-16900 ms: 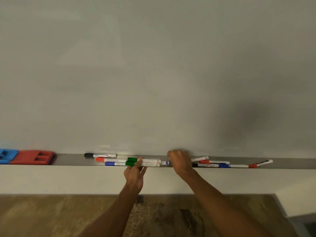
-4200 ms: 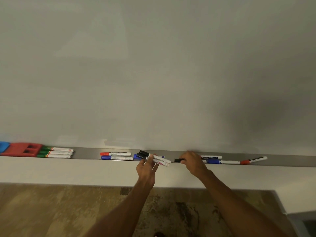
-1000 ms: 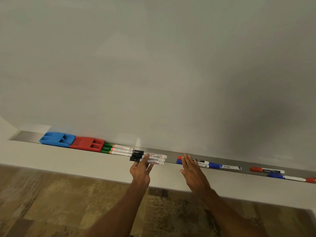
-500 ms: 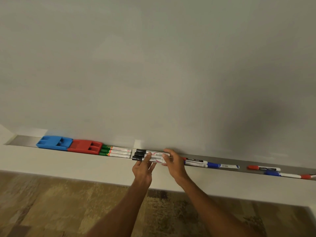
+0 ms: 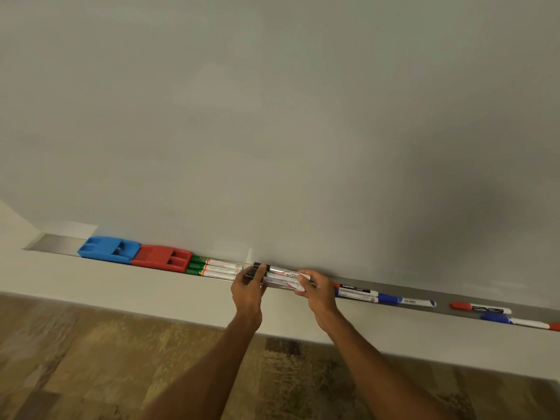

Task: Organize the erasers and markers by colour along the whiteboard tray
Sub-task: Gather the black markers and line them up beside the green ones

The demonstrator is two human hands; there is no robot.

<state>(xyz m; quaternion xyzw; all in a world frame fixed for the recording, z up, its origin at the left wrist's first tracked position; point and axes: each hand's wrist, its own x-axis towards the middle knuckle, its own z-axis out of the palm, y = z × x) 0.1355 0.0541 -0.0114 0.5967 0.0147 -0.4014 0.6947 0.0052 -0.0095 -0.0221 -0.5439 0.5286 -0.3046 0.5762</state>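
Note:
Both hands hold a bundle of black-capped markers [image 5: 280, 277] over the metal tray [image 5: 54, 242]. My left hand [image 5: 248, 291] grips the capped end and my right hand [image 5: 316, 291] the tail end. Left of the bundle lie green-capped markers [image 5: 215, 268], then a red eraser [image 5: 162, 258] and a blue eraser [image 5: 109, 250] side by side. To the right lie a white marker labelled in black [image 5: 356, 288], a blue marker [image 5: 385, 298], a red-capped marker [image 5: 478, 307] and another blue marker [image 5: 512, 320].
The whiteboard [image 5: 272, 131] fills the upper view. A white ledge [image 5: 151, 294] runs below the tray, with patterned brown floor [image 5: 91, 359] beneath. The tray's left end stops at a wall corner [image 5: 18, 225].
My right hand closed on the tail end of the black markers, and both hands hold the bundle just right of the green markers. The camera view shifted slightly.

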